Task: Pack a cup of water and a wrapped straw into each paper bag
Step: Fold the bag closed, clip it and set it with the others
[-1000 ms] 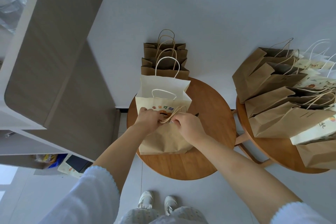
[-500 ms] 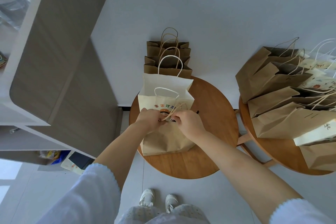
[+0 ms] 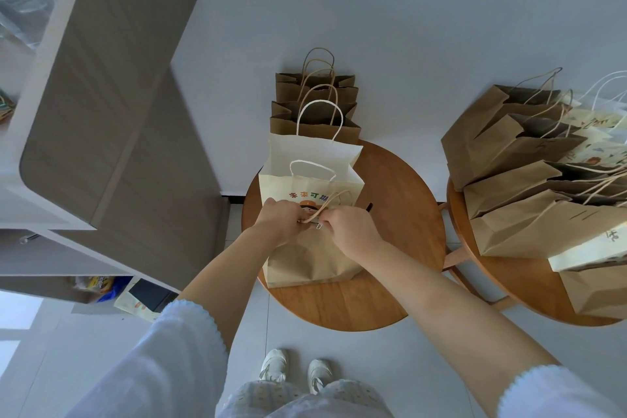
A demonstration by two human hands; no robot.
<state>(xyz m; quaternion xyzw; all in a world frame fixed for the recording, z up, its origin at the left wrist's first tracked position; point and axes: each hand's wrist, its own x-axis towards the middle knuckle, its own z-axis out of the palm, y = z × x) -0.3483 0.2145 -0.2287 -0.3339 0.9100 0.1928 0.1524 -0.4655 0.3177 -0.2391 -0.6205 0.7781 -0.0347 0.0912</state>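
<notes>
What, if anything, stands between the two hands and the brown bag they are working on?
Nothing visible. Left hand and right hand both grip the top of the nearest brown bag. The white printed bag stands behind it, not between.

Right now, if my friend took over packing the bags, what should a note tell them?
Left hand and right hand both pinch the top of the nearest brown bag on the middle round table, at its twine handle. Printed white bags and more brown bags stand behind it. A pile of bags lies on the right table. No cup or straw shows, so contents cannot be confirmed; check each bag.
</notes>
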